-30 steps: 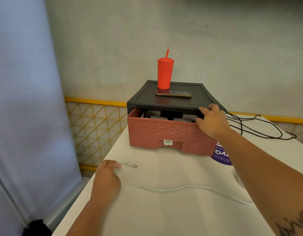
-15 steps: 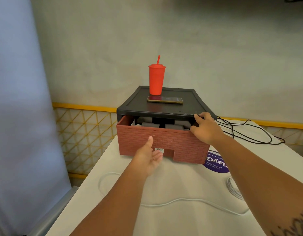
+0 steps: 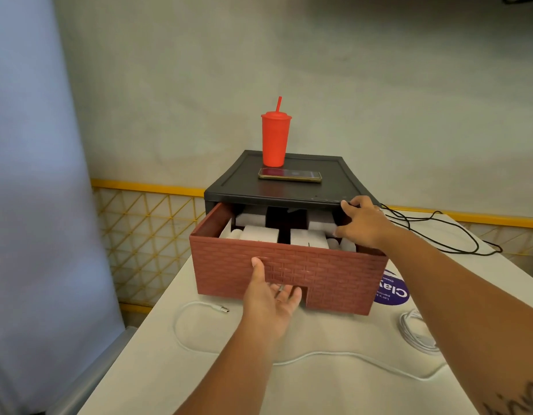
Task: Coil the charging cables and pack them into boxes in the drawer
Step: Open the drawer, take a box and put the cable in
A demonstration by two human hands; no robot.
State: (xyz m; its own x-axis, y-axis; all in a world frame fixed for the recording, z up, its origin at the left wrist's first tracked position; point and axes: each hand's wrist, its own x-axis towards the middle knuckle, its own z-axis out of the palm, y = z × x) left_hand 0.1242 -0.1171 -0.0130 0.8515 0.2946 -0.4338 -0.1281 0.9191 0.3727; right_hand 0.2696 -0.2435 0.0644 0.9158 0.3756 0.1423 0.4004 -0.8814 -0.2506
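Note:
A brick-patterned red drawer (image 3: 334,274) stands partly pulled out of a black cabinet (image 3: 244,190) on a white table (image 3: 319,390). Several white boxes (image 3: 259,233) lie inside it. My left hand (image 3: 268,298) holds the drawer front palm up, thumb on the face and fingers hooked into the handle notch. My right hand (image 3: 364,224) grips the cabinet's front right edge. A white charging cable (image 3: 319,353) trails loose across the table, its plug (image 3: 223,309) at the left and a loosely bundled part (image 3: 415,330) at the right.
A red cup with a straw (image 3: 275,139) and a phone (image 3: 289,174) sit on the cabinet top. A black cable (image 3: 439,235) sprawls on the table behind my right arm. A purple round sticker (image 3: 392,290) lies beside the drawer. The table's left edge drops off near a grey curtain.
My left hand let go of the white cable and took hold of the drawer front. The drawer has slid out towards me. My right hand stayed on the cabinet edge.

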